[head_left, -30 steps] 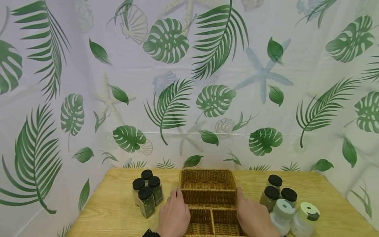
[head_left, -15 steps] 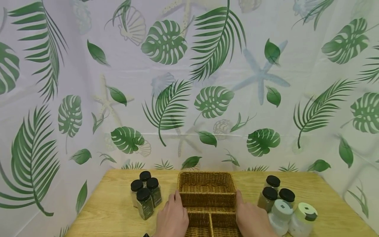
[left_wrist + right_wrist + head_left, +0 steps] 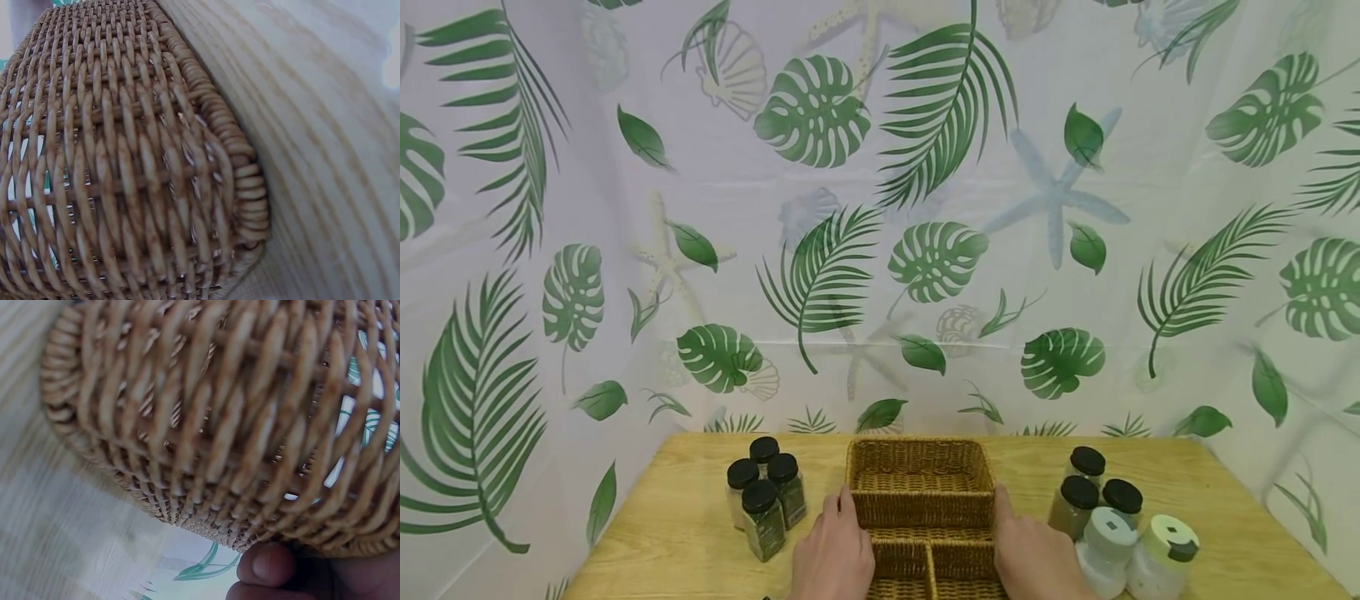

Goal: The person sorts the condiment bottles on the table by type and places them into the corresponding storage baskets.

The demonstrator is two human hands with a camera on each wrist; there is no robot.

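Compartmented wicker basket (image 3: 925, 510) is set at middle of table (image 3: 655, 521), near end cut off from view. Left side is held by left hand (image 3: 833, 552), right side by right hand (image 3: 1039, 557); right fingers (image 3: 265, 565) are curled against wicker, left fingertips partly hidden. Four black-lidded jars (image 3: 764, 498) are clustered left; three black-lidded jars (image 3: 1078, 493), two pale-lidded jars (image 3: 1103, 557) nearer, are grouped right.
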